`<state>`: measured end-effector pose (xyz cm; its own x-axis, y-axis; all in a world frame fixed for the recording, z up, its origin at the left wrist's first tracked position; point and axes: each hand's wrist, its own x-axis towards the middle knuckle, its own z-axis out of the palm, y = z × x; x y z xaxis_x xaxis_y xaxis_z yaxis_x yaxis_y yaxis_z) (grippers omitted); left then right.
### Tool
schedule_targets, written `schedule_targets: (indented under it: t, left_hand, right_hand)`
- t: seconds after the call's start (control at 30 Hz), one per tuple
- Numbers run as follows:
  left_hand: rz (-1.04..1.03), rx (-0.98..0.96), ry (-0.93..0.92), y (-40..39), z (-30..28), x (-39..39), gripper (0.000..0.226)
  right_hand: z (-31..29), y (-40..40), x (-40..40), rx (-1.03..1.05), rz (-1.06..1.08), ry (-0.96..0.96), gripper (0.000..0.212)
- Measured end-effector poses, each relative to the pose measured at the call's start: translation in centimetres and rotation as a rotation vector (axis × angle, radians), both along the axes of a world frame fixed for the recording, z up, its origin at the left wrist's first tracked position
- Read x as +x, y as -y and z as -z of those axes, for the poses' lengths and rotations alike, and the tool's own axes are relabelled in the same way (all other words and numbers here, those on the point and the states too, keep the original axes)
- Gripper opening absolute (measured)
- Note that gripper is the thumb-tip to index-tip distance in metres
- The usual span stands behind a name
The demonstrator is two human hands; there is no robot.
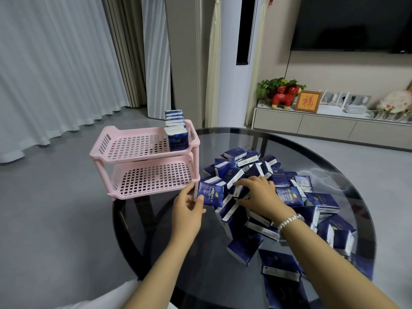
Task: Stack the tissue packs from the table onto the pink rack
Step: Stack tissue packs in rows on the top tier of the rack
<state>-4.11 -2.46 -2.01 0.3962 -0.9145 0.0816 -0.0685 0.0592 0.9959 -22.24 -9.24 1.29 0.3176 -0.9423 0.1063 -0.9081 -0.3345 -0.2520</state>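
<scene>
Head view: left hand [188,208] pinches tissue pack [210,194]; right hand [256,192] (fingers spread) presses pile [287,197].

1. Floor [55,197]: grey, matte, uniform across the room.
2. Left wall: sheer white curtains [55,63] hanging to the floor, with beige pleated drapes [124,50] beside them.
3. Centre: tall white floor-standing unit [242,63] with a dark panel near its top, probably an air conditioner; a tied-back cream curtain [214,63] hangs just left of it.
4. Right wall [334,70]: beige, with a dark TV [352,21] mounted high, screen off.
5. Below the TV: low pale cabinet [323,128] carrying a green plant [270,84], red animal figurine [284,95], framed gold-and-red character picture [308,101], white router [354,107].
6. Lighting: soft, even, no hard shadows.
</scene>
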Motion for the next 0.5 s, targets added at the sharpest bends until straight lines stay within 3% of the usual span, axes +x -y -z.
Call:
schedule_targets:
  t: [0.1,0.2,0.4,0.5]
  left_hand:
    - [0.014,0.034,-0.134,-0.6,-0.3,0.5,0.039]
    - [0.046,0.079,-0.307,-1.2,-0.6,1.4,0.038]
    - [0.146,0.071,-0.617,-2.7,-1.0,3.6,0.033]
    - [0.165,0.072,-0.68,-3.3,-0.8,4.5,0.031]
  right_hand:
    - [-0.1,0.5,0.5,-0.052,0.004,0.094,0.04]
    - [-1.0,0.1,0.7,-0.043,0.005,0.447,0.04]
    - [-1.7,-2.4,1.7,0.279,-0.002,1.07,0.031]
    - [-1.3,-3.6,2.6,0.37,0.013,1.271,0.02]
